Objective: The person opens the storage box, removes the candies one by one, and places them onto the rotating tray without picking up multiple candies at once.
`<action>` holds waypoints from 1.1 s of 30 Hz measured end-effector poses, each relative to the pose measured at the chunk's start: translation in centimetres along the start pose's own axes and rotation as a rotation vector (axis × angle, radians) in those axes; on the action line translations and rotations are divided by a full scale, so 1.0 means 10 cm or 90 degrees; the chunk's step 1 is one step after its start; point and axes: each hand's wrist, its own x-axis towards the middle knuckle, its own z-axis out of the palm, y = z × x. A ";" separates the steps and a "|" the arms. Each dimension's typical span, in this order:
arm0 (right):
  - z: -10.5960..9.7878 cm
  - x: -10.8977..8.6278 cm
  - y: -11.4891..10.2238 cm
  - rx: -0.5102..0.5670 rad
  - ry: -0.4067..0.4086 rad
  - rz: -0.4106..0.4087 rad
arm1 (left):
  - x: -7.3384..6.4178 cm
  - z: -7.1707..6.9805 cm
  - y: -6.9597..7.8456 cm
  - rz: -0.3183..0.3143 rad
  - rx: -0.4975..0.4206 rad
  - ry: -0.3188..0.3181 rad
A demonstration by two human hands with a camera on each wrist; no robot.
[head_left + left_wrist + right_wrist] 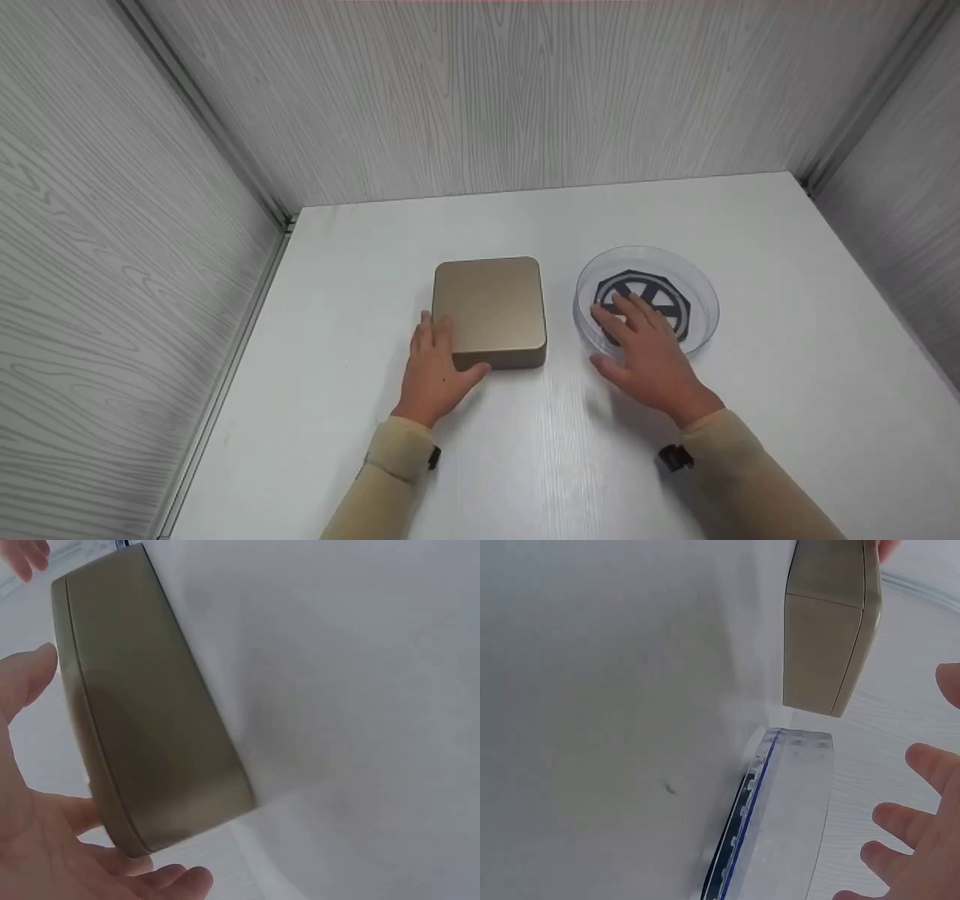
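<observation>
A gold rectangular tin with rounded corners and a lid sits on the white table, its lid on. My left hand is at its near left corner, fingers extended along the left side and thumb by the front edge. From the left wrist view, the thumb is close to the lid's rim and the fingers reach past the tin's corner. To the right stands a clear round shallow dish with a black octagonal spoked pattern in it. Over its near part my right hand hovers, fingers spread and holding nothing.
The white table is bounded by a wood-grain panel at the back and side panels left and right. Tin and dish stand side by side with a small gap. Both wrists wear a small black device.
</observation>
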 end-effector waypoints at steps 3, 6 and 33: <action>0.02 0.00 -0.02 0.004 0.004 0.002 | 0.03 -0.02 -0.05 -0.036 -0.057 -0.018; 0.05 0.01 -0.04 0.010 0.001 0.005 | 0.07 -0.04 -0.09 -0.059 -0.095 -0.027; 0.16 0.94 -0.75 0.034 -0.105 -0.080 | 0.14 -0.03 -0.04 -0.066 -0.006 -0.004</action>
